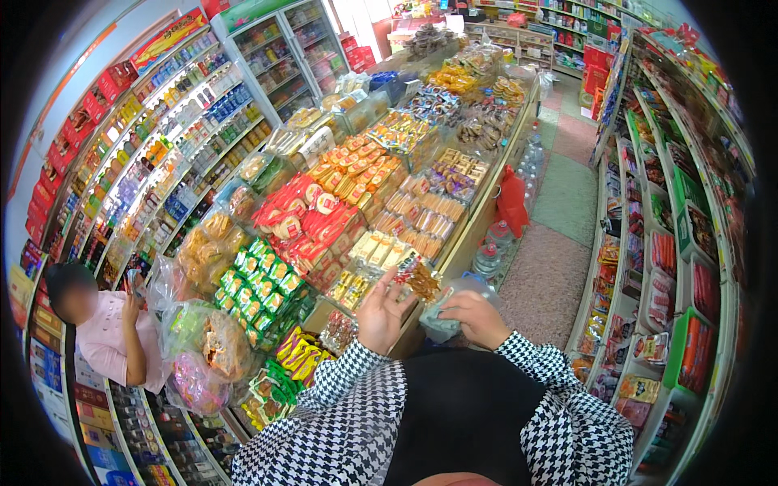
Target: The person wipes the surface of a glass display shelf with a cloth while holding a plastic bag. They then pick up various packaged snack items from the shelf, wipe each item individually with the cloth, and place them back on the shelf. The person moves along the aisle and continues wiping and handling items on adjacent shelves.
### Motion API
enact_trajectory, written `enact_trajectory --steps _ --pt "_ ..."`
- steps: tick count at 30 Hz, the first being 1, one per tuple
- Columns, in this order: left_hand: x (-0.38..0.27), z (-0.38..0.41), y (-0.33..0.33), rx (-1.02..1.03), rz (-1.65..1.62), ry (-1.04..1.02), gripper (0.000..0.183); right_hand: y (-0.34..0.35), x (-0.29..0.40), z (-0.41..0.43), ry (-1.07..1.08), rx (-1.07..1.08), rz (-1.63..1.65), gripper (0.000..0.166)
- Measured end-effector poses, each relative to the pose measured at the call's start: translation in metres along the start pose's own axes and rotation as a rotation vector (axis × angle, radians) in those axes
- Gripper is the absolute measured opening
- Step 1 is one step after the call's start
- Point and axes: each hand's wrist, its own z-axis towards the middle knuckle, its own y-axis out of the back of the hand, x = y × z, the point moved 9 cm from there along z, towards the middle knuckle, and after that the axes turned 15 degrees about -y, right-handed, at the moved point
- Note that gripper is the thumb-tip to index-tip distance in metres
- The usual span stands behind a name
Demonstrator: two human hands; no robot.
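My left hand (382, 316) holds a small clear-wrapped packet of brown snacks (422, 278) over the near right corner of the display counter. Red and dark printing shows at one end of the packet. To its right, my right hand (477, 319) grips a pale translucent plastic bag (442, 323) by its edge. The bag hangs in front of my body beside the counter's wooden edge, and what it contains cannot be told. Nearest the left hand lie white-wrapped bars (380, 250), gold-wrapped sweets (349, 288) and a compartment of red-wrapped sweets (338, 331).
Green biscuit packets (258, 279) and red-wrapped rice crackers (310, 212) fill the counter. Left of it stands a person in a pink shirt (115, 340). A red plastic bag (512, 200) hangs above large water bottles (488, 258). Stocked shelves (659, 243) line the right aisle.
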Motion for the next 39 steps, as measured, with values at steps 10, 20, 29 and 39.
enact_trajectory --steps 10,20,29,39 --pt "0.025 0.002 -0.038 0.012 0.118 -0.013 0.041 0.093 -0.103 -0.040 -0.503 -0.423 0.280 0.041" --pt "0.083 0.006 -0.102 0.293 0.469 -0.191 0.044 0.028 -0.092 0.006 -0.661 -0.159 1.590 0.036" --pt "0.071 0.019 -0.082 0.079 0.526 -0.397 0.039 0.004 -0.097 -0.001 -0.814 0.136 1.511 0.038" --pt "0.045 0.050 -0.055 -0.172 0.222 -0.429 0.049 0.012 -0.101 -0.002 -0.763 0.230 1.443 0.036"
